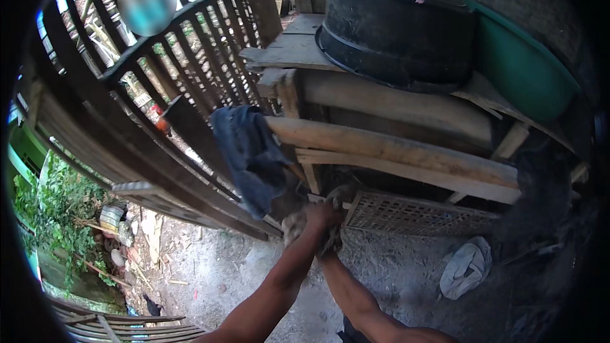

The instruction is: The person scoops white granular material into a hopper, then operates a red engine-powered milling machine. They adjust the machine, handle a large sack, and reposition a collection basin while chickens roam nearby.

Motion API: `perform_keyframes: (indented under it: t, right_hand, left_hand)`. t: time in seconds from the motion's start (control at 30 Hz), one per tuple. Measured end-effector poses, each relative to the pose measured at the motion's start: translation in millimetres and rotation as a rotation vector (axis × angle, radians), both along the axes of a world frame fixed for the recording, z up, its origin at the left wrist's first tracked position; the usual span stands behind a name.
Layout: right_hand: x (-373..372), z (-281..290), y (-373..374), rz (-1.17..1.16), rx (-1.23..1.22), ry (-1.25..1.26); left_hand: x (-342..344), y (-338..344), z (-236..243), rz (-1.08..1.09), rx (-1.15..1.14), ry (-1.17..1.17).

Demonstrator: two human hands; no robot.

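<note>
My hands meet at the lower end of the wooden bench frame, beside the lattice panel. My left hand [323, 215] is closed around a dirty, grey-brown, crumpled thing [293, 223] that looks like a rag. Just below it, my right hand [328, 244] is mostly covered by the left hand and by the grey-brown stuff, so its fingers do not show. A dark blue denim cloth [249, 155] hangs over the left end of a wooden beam [394, 149], just above my hands.
A large black tub [397, 35] and a green basin [524, 63] rest on the wooden bench top [295, 47]. A lattice panel [422, 215] leans below. Slatted fencing [197, 51] stands left; a pale crumpled sack [467, 269] lies on the floor [387, 273]. A person [147, 0] is beyond the fence.
</note>
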State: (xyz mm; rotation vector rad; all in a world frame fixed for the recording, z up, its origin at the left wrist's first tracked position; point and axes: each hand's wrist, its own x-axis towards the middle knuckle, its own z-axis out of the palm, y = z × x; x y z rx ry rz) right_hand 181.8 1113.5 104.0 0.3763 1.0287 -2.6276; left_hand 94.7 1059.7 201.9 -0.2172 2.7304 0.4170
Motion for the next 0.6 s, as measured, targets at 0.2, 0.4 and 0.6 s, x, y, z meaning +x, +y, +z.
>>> perform_keyframes:
  t: [0.2,0.4,0.6]
  right_hand:
    - [-109.2,-22.2,-14.9,-0.151,0.286,0.058]
    - [-11.0,-9.5,-18.4,-0.027,0.651,0.402]
    - [219.2,-20.0,178.3,0.553,1.093,-0.087]
  left_hand:
    - [-69.1,-2.4,-4.9,-0.052,0.606,0.607]
    - [159.5,-28.4,8.5,0.46,0.675,0.548]
    - [378.5,-98.0,-21.9,0.502,0.818,0.163]
